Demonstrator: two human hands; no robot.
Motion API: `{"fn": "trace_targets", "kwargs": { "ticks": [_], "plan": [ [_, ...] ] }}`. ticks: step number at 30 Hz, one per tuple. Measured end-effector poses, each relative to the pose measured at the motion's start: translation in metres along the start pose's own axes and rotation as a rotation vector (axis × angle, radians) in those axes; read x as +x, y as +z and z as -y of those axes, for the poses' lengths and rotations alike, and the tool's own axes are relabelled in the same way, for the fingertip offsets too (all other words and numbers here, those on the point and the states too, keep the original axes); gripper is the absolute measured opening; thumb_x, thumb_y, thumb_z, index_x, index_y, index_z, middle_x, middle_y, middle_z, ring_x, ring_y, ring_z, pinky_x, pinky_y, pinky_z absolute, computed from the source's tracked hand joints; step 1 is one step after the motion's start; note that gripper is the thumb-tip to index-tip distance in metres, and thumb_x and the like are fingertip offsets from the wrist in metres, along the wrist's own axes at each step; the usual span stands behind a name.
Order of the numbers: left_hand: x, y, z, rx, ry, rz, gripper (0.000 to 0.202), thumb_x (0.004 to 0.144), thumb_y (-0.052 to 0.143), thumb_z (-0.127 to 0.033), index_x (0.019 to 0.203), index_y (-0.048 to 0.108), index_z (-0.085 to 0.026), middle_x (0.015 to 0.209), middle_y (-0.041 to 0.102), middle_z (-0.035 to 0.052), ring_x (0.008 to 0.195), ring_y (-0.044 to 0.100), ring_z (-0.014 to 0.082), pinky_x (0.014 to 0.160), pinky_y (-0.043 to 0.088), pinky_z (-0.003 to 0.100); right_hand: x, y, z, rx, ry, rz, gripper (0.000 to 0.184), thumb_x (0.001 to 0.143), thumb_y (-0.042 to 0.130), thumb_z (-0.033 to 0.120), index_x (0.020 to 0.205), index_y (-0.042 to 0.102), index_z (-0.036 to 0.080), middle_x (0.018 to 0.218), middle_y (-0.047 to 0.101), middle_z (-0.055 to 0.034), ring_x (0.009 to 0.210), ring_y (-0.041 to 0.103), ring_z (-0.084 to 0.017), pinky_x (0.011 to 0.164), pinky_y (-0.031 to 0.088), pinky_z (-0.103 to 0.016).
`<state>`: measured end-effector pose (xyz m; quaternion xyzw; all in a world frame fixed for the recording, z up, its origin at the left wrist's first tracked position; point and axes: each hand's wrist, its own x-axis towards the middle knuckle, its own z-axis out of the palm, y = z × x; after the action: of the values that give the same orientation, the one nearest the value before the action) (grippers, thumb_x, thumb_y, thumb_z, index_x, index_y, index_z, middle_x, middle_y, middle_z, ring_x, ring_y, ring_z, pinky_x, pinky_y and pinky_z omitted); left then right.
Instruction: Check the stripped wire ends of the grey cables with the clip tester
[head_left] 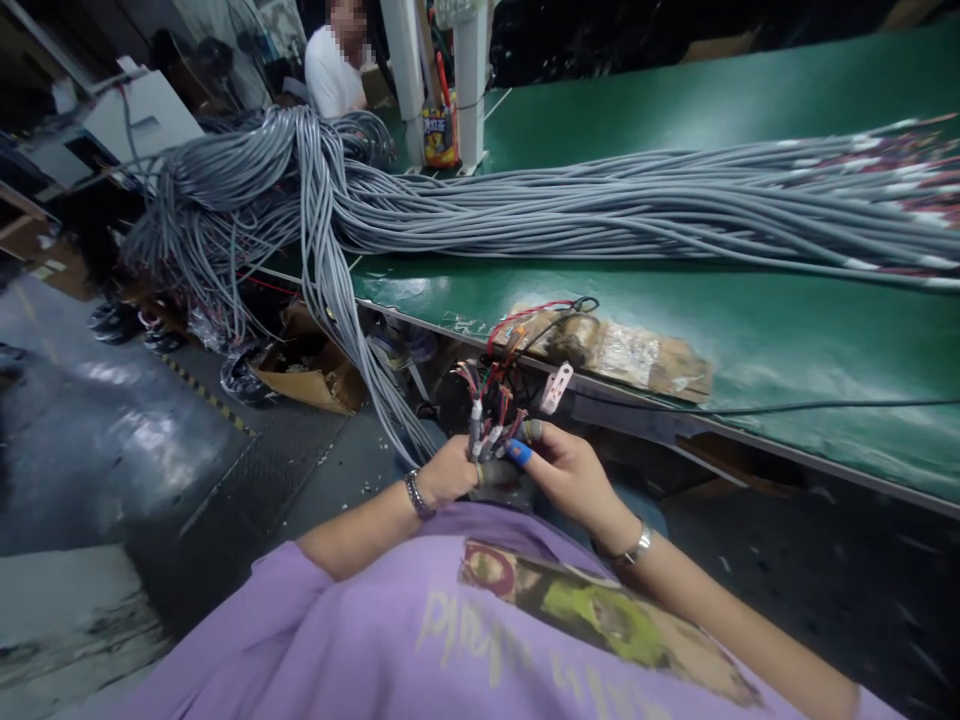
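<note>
My left hand point(448, 470) is closed round the end of a grey cable whose stripped red, black and white wire ends point(491, 405) fan out above my fingers. My right hand point(566, 468) pinches those wire ends from the right; its fingertips wear blue and grey finger covers. Both hands sit just in front of the green table's edge point(675, 410), over my lap. A bracelet is on my left wrist and a watch on my right.
A thick bundle of grey cables point(600, 205) lies across the green table and spills off its left end toward the floor. A cardboard pad with a small wired device point(607, 345) sits at the table edge. A person in white sits far behind. Cardboard boxes stand below.
</note>
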<state>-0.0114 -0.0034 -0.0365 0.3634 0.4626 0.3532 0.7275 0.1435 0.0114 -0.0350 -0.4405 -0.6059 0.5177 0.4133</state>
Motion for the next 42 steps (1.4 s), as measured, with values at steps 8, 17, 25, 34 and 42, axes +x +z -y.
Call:
{"fn": "trace_targets", "kwargs": {
  "ticks": [8,17,25,34,42],
  "plan": [
    [0.016,-0.011,0.007,-0.033,0.087,-0.234,0.062,0.055,0.069,-0.073,0.065,0.069,-0.012,0.058,0.068,0.009,0.054,0.065,0.0192,0.051,0.05,0.026,-0.008,-0.009,-0.011,0.103,0.069,0.001,0.018,0.073,0.067,0.039,0.073,0.062,0.021,0.069,0.066,-0.0012,0.063,0.057,-0.016,0.062,0.05,-0.028],
    [0.013,0.003,-0.011,-0.112,0.098,-0.179,0.051,0.066,0.073,-0.059,0.085,0.072,-0.011,0.078,0.075,0.0117,0.071,0.07,0.0227,0.056,0.052,0.026,-0.009,-0.015,-0.019,-0.143,-0.02,0.029,0.014,0.079,0.059,0.032,0.083,0.065,0.019,0.074,0.067,-0.0026,0.066,0.058,-0.017,0.063,0.049,-0.028],
    [-0.003,-0.031,-0.046,-0.384,-0.001,-0.205,0.044,0.086,0.055,-0.05,0.068,0.066,-0.012,0.046,0.059,0.0009,0.033,0.047,0.007,0.039,0.038,0.018,-0.017,-0.031,-0.037,-0.039,0.058,-0.165,0.018,0.074,0.066,0.037,0.082,0.064,0.021,0.075,0.065,-0.002,0.066,0.058,-0.016,0.064,0.049,-0.028],
    [-0.011,-0.021,-0.02,-0.066,0.134,-0.184,0.034,0.07,0.075,-0.04,0.091,0.071,-0.014,0.05,0.055,-0.003,0.037,0.037,0.0044,0.036,0.019,0.018,-0.012,-0.016,-0.001,-0.004,0.027,-0.061,0.013,0.07,0.065,0.035,0.072,0.061,0.023,0.064,0.062,-0.001,0.058,0.055,-0.016,0.055,0.048,-0.028],
    [-0.007,0.007,-0.011,0.315,0.191,-0.063,0.046,0.061,0.077,-0.055,0.074,0.067,-0.013,0.061,0.062,-0.0005,0.059,0.055,0.0117,0.058,0.045,0.024,-0.005,-0.007,0.001,0.294,0.309,0.131,0.032,0.064,0.074,0.048,0.074,0.059,0.021,0.062,0.063,0.0001,0.052,0.054,-0.013,0.051,0.046,-0.027]
  ]
}}
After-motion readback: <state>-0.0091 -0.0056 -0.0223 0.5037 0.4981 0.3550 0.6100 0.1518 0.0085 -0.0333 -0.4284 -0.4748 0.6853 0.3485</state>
